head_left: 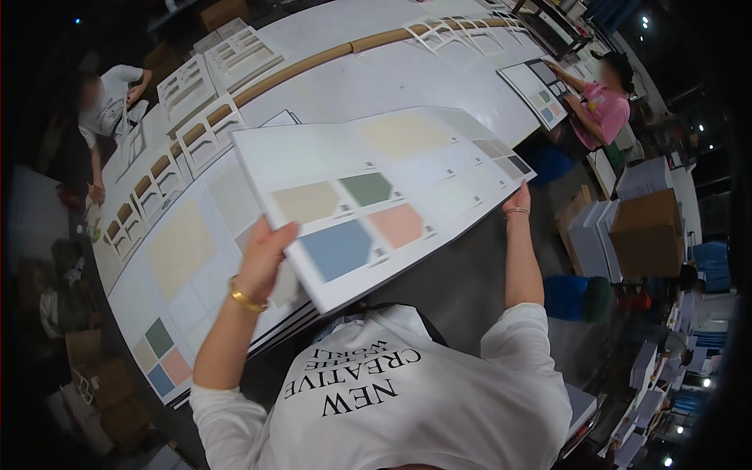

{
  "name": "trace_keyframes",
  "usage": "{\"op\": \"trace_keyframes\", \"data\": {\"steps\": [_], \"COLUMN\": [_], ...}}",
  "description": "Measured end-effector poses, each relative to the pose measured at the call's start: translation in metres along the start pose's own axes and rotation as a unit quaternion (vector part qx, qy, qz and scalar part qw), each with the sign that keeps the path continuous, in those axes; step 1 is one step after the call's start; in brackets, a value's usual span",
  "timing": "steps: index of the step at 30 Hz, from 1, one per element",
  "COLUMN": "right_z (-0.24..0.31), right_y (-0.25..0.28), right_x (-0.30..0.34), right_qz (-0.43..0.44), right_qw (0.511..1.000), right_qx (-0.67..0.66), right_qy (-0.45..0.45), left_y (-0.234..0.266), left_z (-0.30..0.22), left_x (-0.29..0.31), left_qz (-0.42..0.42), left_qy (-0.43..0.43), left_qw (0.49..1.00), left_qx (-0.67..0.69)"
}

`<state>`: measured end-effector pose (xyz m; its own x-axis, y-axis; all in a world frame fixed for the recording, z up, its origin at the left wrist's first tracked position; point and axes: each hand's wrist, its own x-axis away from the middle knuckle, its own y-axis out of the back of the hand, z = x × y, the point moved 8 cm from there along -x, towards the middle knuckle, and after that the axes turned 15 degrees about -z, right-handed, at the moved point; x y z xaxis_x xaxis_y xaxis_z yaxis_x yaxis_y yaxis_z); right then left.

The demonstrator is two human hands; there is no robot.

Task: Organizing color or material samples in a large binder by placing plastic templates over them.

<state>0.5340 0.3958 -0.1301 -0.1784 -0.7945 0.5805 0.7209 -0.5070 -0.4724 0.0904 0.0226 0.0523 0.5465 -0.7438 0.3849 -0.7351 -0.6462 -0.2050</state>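
A large folding color sample board (431, 188) is held up over the near side of the table, tilted, with its panels opened out. Blue, pink, green and beige swatches show on its left part, grey and dark ones at its right end. My left hand (265, 258) grips the left edge, thumb on top. At the far right corner, my right hand (518, 197) holds the other end; its fingers are partly hidden beneath the board. Below and to the left, another color sample board (182, 243) lies open on the table.
White cut-out frames (207, 141) line the table's left side, with more frames (454, 35) at the far end. A long brown strip (313, 66) crosses the white table (376, 78). Two people work at the far left and far right. Cardboard boxes (646, 233) stand at right.
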Motion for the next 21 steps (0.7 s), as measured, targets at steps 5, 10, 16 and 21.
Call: {"op": "trace_keyframes", "data": {"steps": [5,10,16,21], "right_z": [-0.072,-0.177,-0.190,-0.215], "right_y": [0.011,0.076,0.057,0.046], "right_x": [0.040,0.091,0.094,0.025], "right_qz": [-0.002,-0.040,-0.137,-0.101], "right_qw": [0.989,0.978,0.942,0.979], "right_qx": [0.071,0.130,0.266,0.110], "right_qy": [-0.129,-0.157,-0.153,-0.135], "left_y": [-0.116,-0.175,-0.177,-0.122], "left_z": [0.071,0.133,0.103,0.067], "left_x": [-0.038,-0.065,-0.051,-0.008], "left_qz": [0.048,0.058,0.120,0.148], "left_qy": [0.088,0.014,0.036,-0.070], "left_qw": [0.995,0.990,0.984,0.981], "left_qx": [-0.012,-0.128,-0.129,-0.103]}}
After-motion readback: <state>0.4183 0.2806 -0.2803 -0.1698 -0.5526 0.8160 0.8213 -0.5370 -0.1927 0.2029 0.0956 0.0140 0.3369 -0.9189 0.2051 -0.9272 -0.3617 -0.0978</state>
